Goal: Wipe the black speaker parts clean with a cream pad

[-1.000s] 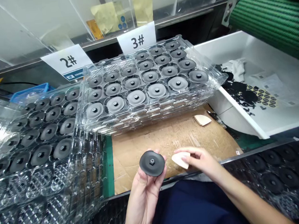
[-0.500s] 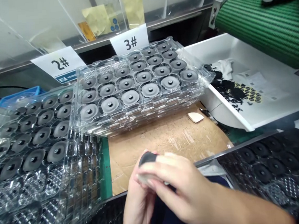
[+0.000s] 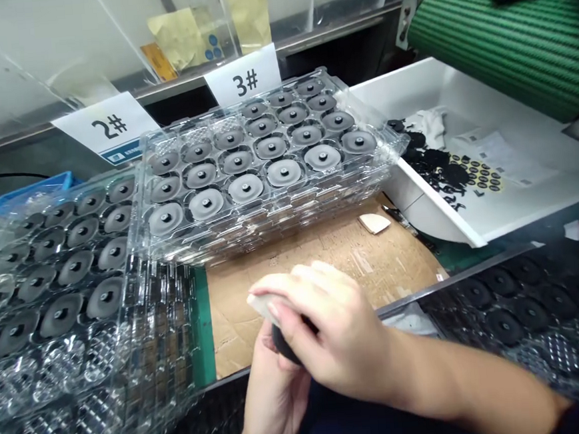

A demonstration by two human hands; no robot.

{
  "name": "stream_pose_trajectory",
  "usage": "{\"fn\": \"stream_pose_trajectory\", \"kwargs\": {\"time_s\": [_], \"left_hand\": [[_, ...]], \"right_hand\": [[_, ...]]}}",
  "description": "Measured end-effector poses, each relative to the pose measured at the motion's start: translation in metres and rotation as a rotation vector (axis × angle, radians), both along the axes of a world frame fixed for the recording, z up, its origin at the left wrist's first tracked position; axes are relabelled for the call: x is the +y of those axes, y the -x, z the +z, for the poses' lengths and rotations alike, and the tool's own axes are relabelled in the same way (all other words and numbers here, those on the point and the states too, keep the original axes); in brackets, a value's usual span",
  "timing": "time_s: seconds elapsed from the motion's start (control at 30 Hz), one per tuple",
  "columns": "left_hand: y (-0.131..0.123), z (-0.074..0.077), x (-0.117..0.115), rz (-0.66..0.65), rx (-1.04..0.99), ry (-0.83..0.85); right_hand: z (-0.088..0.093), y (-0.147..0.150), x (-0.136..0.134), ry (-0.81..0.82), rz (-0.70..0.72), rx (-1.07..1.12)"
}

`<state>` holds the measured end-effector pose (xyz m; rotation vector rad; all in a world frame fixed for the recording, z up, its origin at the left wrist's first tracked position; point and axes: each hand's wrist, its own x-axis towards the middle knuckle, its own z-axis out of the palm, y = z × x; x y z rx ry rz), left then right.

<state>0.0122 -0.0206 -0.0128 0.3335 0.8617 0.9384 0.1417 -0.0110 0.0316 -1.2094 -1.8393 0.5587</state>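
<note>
Matte black rubber disc (image 3: 284, 348) sits cupped in the left hand (image 3: 276, 395) just above the near edge of the bench, with only a sliver of its rim showing beneath the right hand (image 3: 328, 327). The left hand holds it in a narrow curl, its fingers mostly hidden. The right hand arches over and pinches a pale wedge-shaped pad (image 3: 261, 306), which seems pressed to the disc. The disc looks light and slightly springy, grippy rather than slippery, so its rim seems the best place to take hold. Far off, a stack of clear plastic blister trays (image 3: 251, 237) holds grey discs in rows, with a second stack (image 3: 162, 320) to the left. Another pale wedge (image 3: 374, 223) lies on brown cardboard (image 3: 403, 261), and a white bin (image 3: 557, 176) stands right.
</note>
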Motion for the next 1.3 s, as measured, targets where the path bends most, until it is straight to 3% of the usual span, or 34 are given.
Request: {"fn": "stream_pose_trajectory", "kwargs": {"time_s": [0.07,0.17,0.27,0.37,0.47,0.57,0.63,0.73,0.8,0.87,1.0,1.07,1.17,1.3], "left_hand": [[-0.001,0.004,0.001,0.014,0.006,0.022],[-0.002,0.006,0.004,0.007,-0.021,0.03],[-0.005,0.003,0.008,0.032,-0.038,-0.04],[-0.009,-0.002,0.011,0.031,-0.083,-0.093],[-0.01,-0.003,0.01,0.026,-0.093,-0.08],[-0.01,-0.002,0.008,0.078,-0.053,-0.113],[-0.011,-0.003,0.007,0.077,-0.045,-0.107],[-0.014,-0.007,0.007,0.094,-0.028,-0.092],[-0.015,-0.009,0.009,0.148,0.002,-0.134],[-0.017,-0.009,0.012,0.18,0.025,-0.149],[-0.02,-0.007,0.02,0.178,0.034,-0.09],[-0.022,-0.006,0.023,0.187,0.032,-0.074],[-0.024,-0.007,0.026,0.205,0.023,-0.053],[-0.027,-0.009,0.027,0.203,0.023,-0.061]], "right_hand": [[-0.002,-0.003,-0.001,-0.058,0.033,0.017],[-0.007,-0.017,-0.012,0.076,0.162,0.014],[-0.012,-0.031,-0.022,0.171,0.023,-0.041],[-0.013,-0.033,-0.025,0.046,-0.098,-0.09],[-0.012,-0.03,-0.022,0.029,-0.007,-0.047],[-0.01,-0.027,-0.019,0.138,-0.046,-0.005],[-0.009,-0.025,-0.018,0.085,-0.062,0.0],[-0.015,-0.028,-0.015,0.069,0.033,0.075],[-0.033,-0.038,-0.008,0.187,-0.047,0.108],[-0.062,-0.051,0.002,0.273,-0.208,0.085],[-0.132,-0.066,0.005,0.27,-0.323,-0.019],[-0.157,-0.065,-0.004,0.247,-0.365,-0.085],[-0.177,-0.06,-0.022,0.221,-0.415,-0.146],[-0.182,-0.061,-0.029,0.19,-0.424,-0.147]]}}
